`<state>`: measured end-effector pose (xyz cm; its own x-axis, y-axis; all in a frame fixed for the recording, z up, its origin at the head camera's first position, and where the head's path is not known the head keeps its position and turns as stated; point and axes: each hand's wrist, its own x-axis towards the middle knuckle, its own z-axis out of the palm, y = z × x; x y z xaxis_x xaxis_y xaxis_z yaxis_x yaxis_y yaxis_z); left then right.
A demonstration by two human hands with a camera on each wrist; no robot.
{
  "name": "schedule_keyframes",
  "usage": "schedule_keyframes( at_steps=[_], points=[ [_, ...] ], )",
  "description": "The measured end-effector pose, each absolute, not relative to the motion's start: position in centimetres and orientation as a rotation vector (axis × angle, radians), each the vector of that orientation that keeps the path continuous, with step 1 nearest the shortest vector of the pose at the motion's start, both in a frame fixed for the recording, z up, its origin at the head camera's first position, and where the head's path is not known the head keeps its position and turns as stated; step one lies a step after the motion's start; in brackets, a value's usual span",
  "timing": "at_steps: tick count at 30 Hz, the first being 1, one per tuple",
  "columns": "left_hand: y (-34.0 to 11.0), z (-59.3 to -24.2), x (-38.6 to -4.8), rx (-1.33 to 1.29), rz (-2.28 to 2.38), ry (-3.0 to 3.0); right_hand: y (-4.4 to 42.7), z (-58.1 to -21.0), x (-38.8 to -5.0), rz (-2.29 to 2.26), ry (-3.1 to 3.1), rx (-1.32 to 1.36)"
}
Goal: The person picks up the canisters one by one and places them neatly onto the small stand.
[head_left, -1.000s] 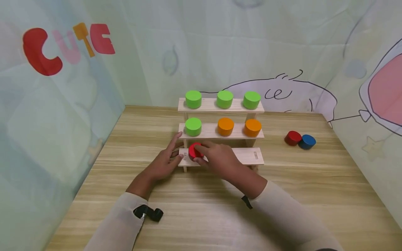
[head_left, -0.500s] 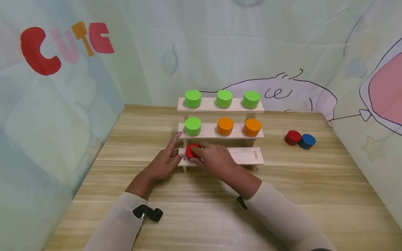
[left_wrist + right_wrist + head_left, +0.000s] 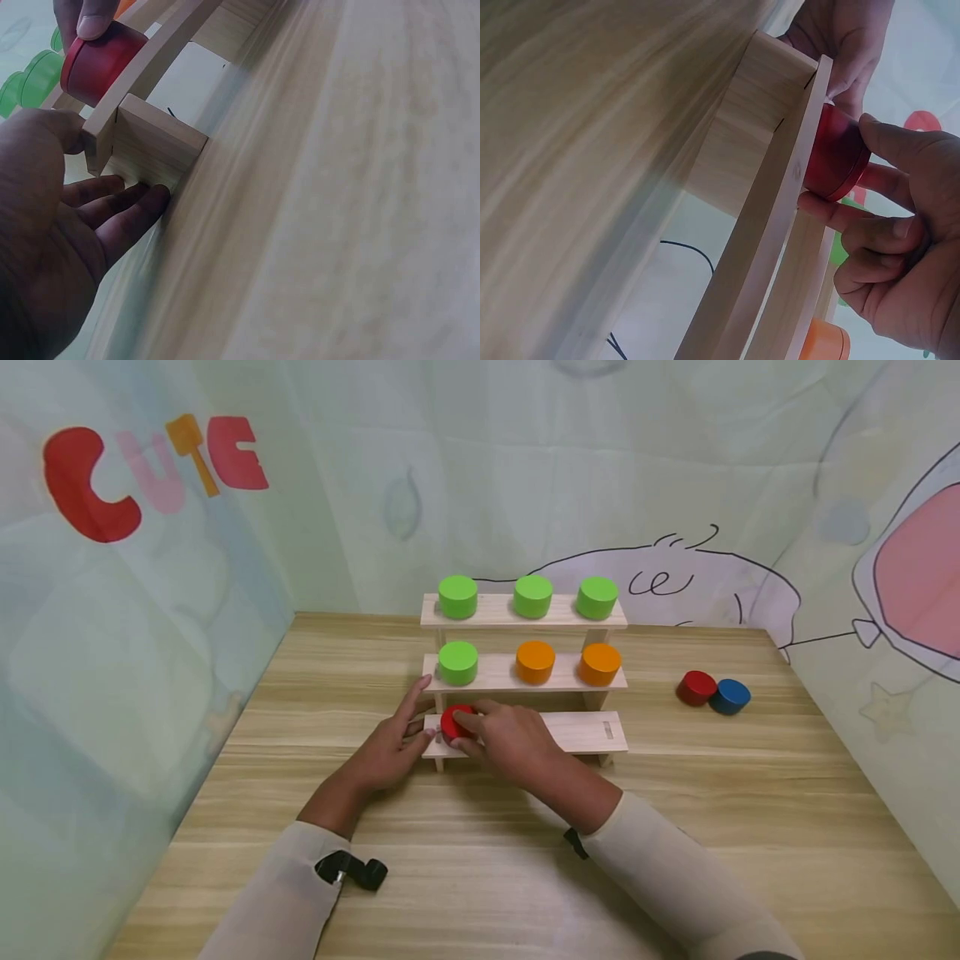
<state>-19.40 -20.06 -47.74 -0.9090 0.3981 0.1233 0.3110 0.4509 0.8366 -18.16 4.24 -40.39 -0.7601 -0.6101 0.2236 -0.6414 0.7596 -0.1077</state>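
Observation:
A red cylinder block (image 3: pixel 457 723) stands at the left end of the bottom tier of a three-tier wooden shelf (image 3: pixel 581 733). My right hand (image 3: pixel 517 745) grips it with the thumb and fingers around its side and a fingertip on top. In the right wrist view, the red block (image 3: pixel 834 154) meets the board, and the right hand's (image 3: pixel 907 232) other fingers are curled. My left hand (image 3: pixel 386 753) rests against the shelf's left end, fingers spread. In the left wrist view, the left hand's (image 3: pixel 67 217) fingers lie beside the shelf's side support (image 3: pixel 157 135).
Green cylinders, such as one (image 3: pixel 533 597) at the top middle, fill the top tier. The middle tier holds a green cylinder (image 3: pixel 457 663) and two orange ones (image 3: pixel 535 662). Right of the shelf, a dark red cylinder (image 3: pixel 697 688) and a blue cylinder (image 3: pixel 730 697) touch on the table.
My right hand has slid the red cylinder a little left along the bottom tier, toward its end. The left hand has stayed at the shelf's left end.

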Motion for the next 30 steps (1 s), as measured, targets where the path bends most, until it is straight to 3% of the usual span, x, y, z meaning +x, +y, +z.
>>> schedule_keyframes(
  at_steps=[15,30],
  points=[
    [-20.1,-47.6,-19.4,0.630,1.457,2.604,5.3,-39.4,-17.8,0.464,-2.840,0.963],
    [-19.9,-47.5,-19.4,0.596,1.467,2.589,9.2,-37.7,-16.7,0.436,-2.774,0.897]
  ],
)
